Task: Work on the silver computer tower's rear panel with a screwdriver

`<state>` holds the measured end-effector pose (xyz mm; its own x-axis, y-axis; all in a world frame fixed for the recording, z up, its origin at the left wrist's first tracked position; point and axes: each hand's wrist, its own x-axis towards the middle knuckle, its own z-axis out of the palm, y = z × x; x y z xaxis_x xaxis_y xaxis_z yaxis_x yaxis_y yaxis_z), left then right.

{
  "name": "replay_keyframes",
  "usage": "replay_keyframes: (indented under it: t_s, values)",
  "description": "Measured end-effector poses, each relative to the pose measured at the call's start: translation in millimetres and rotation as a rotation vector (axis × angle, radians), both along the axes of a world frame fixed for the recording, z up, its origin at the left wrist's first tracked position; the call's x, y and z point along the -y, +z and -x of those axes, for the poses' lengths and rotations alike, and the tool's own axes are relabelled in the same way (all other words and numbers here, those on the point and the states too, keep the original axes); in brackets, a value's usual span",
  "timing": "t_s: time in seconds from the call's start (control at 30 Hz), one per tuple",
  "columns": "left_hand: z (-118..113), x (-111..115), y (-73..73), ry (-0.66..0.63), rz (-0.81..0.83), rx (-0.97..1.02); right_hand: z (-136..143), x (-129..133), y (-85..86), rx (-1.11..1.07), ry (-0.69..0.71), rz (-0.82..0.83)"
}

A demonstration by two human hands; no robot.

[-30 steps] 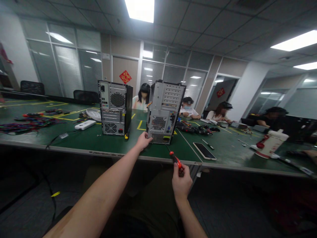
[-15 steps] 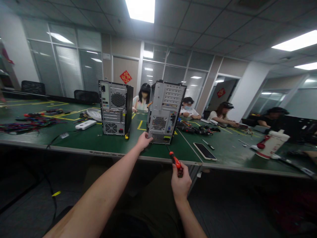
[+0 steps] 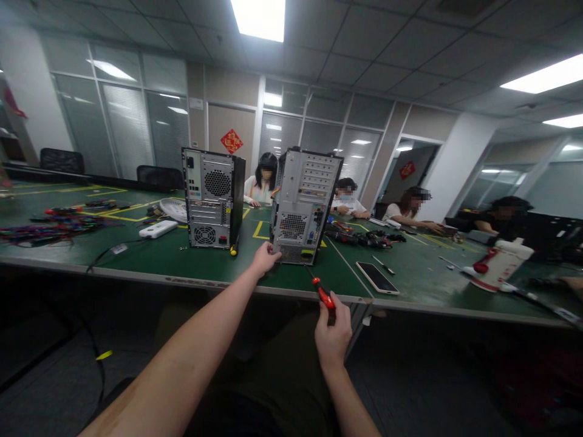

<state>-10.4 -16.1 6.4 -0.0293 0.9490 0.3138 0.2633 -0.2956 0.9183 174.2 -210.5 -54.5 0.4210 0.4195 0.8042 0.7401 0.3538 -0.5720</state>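
A grey computer case (image 3: 306, 176) stands upright on the green table, its back panel with vents and ports facing me. My left hand (image 3: 264, 261) is closed at its lower left corner, fingertips on the metal. In my right hand (image 3: 334, 331), below the table edge line, a red and black screwdriver (image 3: 324, 295) is gripped by the handle. Its thin shaft points up and left toward the bottom edge of the case; whether the tip touches metal cannot be made out.
A second computer case (image 3: 209, 200) stands to the left, with a yellow-handled tool (image 3: 234, 249) at its foot. A phone (image 3: 377, 278) lies on the right, near bundled black cables (image 3: 364, 237). Tangled wires (image 3: 54, 226) and a white power strip (image 3: 158, 229) lie left. Several people sit across.
The screwdriver handle has turned slightly in my right hand, and the fingers have shifted around it. My left hand and the case have stayed put.
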Motion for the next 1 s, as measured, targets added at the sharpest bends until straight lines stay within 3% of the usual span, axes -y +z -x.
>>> replay_keyframes:
  t_s: [0.23,0.47,1.0]
  values:
    - [-2.2,4.1,3.8,0.032,-0.053,-0.011,1.5,0.7,-2.8,-0.192,0.014,0.142]
    - [-1.5,2.0,2.0,0.012,-0.041,-0.007,-1.4,-0.3,-0.2,0.074,-0.031,-0.032]
    - [-1.3,2.0,2.2,0.016,-0.025,-0.003,-1.9,0.4,1.1,0.052,-0.042,-0.067]
